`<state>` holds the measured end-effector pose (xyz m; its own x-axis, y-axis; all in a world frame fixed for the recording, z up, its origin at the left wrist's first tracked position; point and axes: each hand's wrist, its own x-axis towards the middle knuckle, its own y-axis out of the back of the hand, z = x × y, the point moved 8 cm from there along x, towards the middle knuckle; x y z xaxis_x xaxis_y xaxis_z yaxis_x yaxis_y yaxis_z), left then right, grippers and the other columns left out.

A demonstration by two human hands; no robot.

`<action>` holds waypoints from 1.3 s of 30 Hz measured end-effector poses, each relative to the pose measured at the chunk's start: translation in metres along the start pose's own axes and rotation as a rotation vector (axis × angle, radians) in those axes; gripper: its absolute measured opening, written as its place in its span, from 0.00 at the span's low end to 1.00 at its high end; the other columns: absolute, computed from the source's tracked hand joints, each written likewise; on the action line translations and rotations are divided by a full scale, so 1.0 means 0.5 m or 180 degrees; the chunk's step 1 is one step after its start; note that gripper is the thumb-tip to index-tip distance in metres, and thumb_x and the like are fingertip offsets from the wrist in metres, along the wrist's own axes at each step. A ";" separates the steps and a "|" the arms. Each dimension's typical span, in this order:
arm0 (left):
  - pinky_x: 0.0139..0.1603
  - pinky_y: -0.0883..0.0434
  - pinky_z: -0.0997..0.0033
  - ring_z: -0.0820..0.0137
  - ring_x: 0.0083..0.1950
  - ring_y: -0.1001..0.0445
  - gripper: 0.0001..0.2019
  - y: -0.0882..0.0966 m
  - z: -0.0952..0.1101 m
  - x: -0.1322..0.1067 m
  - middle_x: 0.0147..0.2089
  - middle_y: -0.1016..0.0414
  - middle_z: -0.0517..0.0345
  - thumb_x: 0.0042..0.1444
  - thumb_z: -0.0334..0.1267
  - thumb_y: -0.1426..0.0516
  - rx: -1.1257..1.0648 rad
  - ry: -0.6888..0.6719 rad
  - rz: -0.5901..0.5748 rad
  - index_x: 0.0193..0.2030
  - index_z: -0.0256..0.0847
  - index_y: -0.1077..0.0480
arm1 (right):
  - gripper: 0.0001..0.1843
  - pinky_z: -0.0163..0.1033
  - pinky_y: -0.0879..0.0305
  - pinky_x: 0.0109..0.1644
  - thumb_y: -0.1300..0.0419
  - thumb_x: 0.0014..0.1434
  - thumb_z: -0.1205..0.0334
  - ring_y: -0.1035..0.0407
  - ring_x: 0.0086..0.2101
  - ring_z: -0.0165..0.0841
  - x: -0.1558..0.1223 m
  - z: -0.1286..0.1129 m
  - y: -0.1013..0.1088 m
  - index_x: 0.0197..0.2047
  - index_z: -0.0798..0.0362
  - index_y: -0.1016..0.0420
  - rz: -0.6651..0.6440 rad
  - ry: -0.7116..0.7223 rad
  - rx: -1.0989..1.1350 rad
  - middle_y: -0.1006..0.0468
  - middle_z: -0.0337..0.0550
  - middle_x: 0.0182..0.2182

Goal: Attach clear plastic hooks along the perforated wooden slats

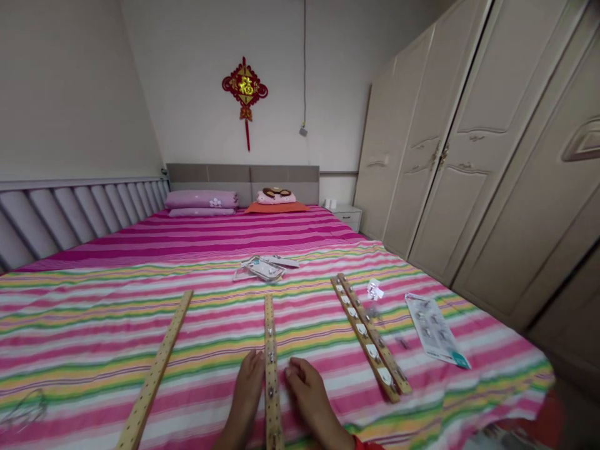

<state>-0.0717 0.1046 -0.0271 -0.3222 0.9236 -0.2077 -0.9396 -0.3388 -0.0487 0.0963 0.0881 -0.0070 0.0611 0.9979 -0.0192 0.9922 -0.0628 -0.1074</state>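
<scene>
My left hand (246, 390) lies on the striped bed sheet, its fingers stretched out against the left side of a narrow wooden strip (269, 337) with holes and small metal fittings. My right hand (309, 390) rests on the right side of the same strip, fingers curled and pressed together by its edge; whether they pinch anything is hidden. The strip runs from my wrists away toward the middle of the bed.
A longer plain wooden strip (157, 369) lies to the left. Two joined strips with white hooks (368, 334) lie to the right, with a small plastic bag (375, 289), a printed leaflet (434, 328) and clear packaging (262, 269). Wardrobe doors (469, 144) stand right; pillows (201, 201) at the head.
</scene>
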 end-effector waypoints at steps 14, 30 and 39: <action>0.64 0.40 0.56 0.53 0.58 0.31 0.15 0.032 -0.030 -0.020 0.50 0.23 0.40 0.47 0.31 0.38 -0.1426 0.0856 -0.0174 0.44 0.35 0.29 | 0.18 0.36 0.39 0.24 0.36 0.38 0.46 0.36 0.21 0.32 -0.013 -0.145 0.552 0.24 0.54 0.25 0.1769 0.0641 -0.0838 0.27 0.39 0.19; 0.64 0.39 0.53 0.57 0.55 0.28 0.14 0.039 -0.056 0.007 0.53 0.25 0.39 0.58 0.30 0.47 -0.1207 0.0681 -0.0335 0.52 0.33 0.33 | 0.10 0.41 0.34 0.44 0.43 0.45 0.68 0.25 0.38 0.41 0.281 -0.180 0.567 0.28 0.52 0.20 0.1248 0.0703 -0.2521 0.18 0.47 0.33; 0.62 0.36 0.52 0.56 0.53 0.26 0.14 0.045 -0.065 0.016 0.51 0.25 0.39 0.58 0.29 0.47 -0.1254 0.0612 -0.0285 0.50 0.33 0.32 | 0.11 0.38 0.34 0.44 0.40 0.45 0.70 0.25 0.40 0.41 0.324 -0.167 0.542 0.32 0.52 0.19 0.0935 0.0635 -0.2925 0.17 0.47 0.35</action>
<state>-0.0914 0.0985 -0.0615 -0.1792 0.9149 -0.3617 -0.8351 -0.3359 -0.4357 0.3843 0.2340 0.0438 0.2520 0.9334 0.2556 0.6276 -0.3586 0.6910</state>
